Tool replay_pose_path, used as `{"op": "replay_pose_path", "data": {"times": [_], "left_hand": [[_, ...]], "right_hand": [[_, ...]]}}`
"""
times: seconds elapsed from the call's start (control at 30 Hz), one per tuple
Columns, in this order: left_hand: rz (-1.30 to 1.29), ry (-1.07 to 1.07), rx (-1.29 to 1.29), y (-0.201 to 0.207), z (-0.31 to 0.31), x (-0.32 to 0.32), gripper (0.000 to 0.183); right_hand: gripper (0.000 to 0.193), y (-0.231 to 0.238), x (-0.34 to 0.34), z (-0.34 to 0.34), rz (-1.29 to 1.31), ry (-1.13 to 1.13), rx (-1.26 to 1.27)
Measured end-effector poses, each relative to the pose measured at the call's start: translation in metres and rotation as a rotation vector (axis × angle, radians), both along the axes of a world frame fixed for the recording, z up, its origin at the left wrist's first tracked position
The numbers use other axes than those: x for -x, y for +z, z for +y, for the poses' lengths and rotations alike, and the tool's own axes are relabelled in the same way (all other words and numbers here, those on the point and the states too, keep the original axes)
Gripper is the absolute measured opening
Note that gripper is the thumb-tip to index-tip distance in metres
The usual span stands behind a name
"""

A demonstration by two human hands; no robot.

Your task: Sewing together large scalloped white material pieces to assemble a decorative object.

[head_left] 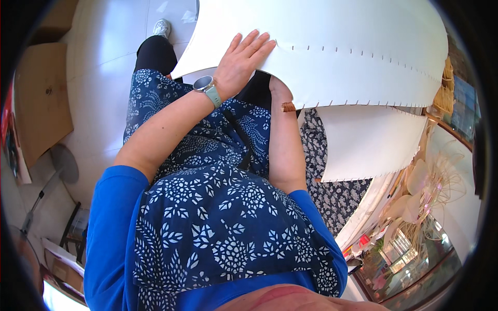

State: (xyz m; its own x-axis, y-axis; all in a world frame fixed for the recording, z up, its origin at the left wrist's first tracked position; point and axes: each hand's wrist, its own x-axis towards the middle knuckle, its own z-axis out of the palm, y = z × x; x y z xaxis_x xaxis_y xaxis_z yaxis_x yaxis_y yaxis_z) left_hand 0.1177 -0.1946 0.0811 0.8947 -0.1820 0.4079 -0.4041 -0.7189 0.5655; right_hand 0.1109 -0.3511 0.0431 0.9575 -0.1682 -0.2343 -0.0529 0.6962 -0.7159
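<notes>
My left hand lies palm down with its fingers stretched out on a large white curved panel. A watch with a pale green strap is on that wrist. The panel has short dark stitch-like marks in a row across it and along its near edge. A small brown wrapped piece sits at the panel's near corner, against my right wrist. My right hand reaches underneath the panel, which hides its fingers. I cannot see what it holds, if anything.
A second white panel with similar edge marks rests on dark floral cloth at the right. Beyond it stand dried plant stems and a glass case. A cardboard box and a grey round-headed stand are at the left.
</notes>
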Motion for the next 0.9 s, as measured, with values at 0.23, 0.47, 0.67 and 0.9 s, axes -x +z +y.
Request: {"op": "replay_pose_path", "data": {"times": [0.23, 0.47, 0.67, 0.9], "left_hand": [[-0.001, -0.01, -0.018, 0.0, -0.001, 0.003, 0.061], [-0.041, -0.023, -0.068, 0.0, 0.008, -0.006, 0.06], [-0.051, -0.126, -0.055, 0.015, -0.001, -0.019, 0.055], [-0.063, -0.12, -0.046, -0.006, 0.004, -0.003, 0.056]], "right_hand": [[0.056, 0.033, 0.02, -0.002, -0.063, -0.02, -0.024], [0.009, 0.165, 0.087, -0.055, 0.227, 0.668, 1.077], [0.015, 0.189, -0.038, 0.004, -0.606, 0.42, 1.775], [0.011, 0.13, -0.071, 0.014, -1.032, 0.633, 2.091]]}}
